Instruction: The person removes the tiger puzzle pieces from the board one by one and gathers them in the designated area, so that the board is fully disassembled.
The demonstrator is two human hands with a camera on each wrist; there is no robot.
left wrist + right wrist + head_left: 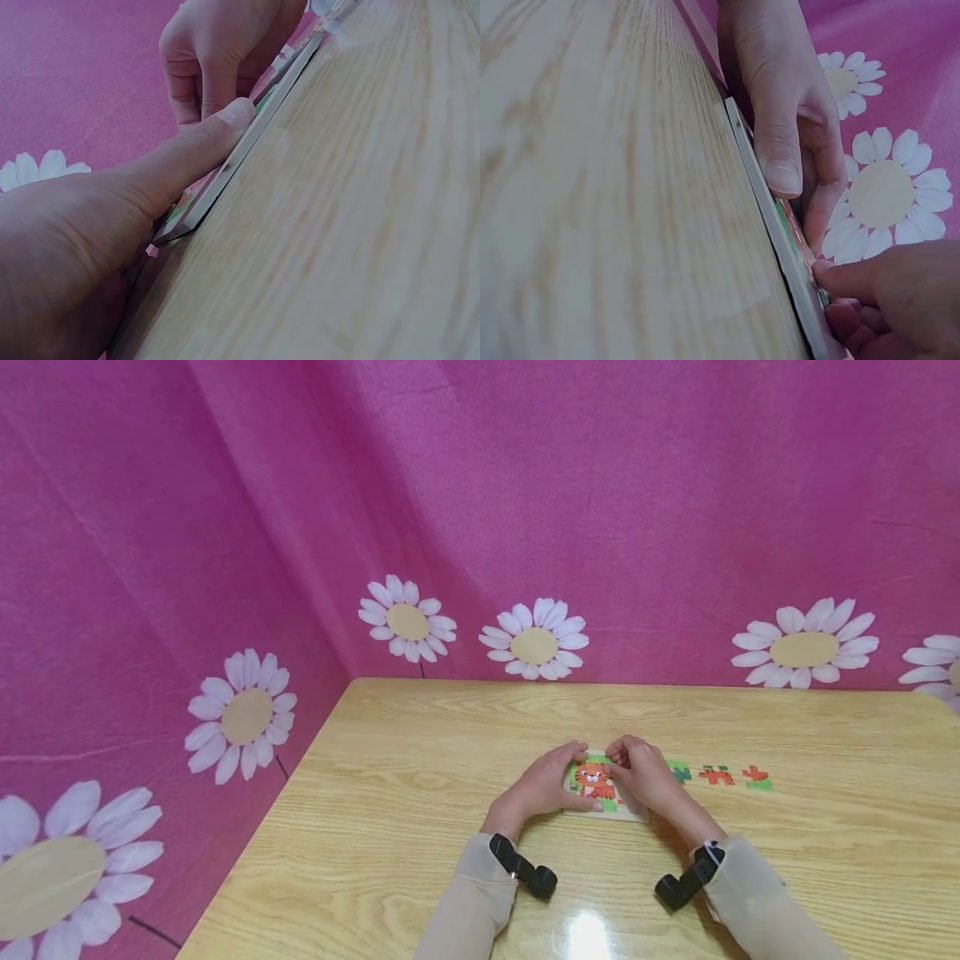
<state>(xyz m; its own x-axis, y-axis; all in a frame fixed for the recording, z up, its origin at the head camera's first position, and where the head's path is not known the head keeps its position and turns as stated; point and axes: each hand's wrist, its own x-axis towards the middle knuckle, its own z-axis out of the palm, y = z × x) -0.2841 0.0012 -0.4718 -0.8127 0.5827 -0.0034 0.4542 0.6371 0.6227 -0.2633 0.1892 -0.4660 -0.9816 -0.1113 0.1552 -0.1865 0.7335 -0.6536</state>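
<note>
A flat jigsaw puzzle board with an orange cartoon tiger on green lies on the table. My left hand holds its left side, thumb along the near edge and fingers at the far edge. In the left wrist view that thumb lies over the board's rim. My right hand is bent over the board's right part, thumb and fingertips pinching at a puzzle piece in the picture, mostly hidden by the fingers. The right wrist view shows the right thumb touching the picture's surface.
Loose puzzle pieces lie in a row right of the board: a green one partly behind the right hand, an orange one, and an orange-and-green one. A pink curtain with daisies borders the wooden table behind and at left.
</note>
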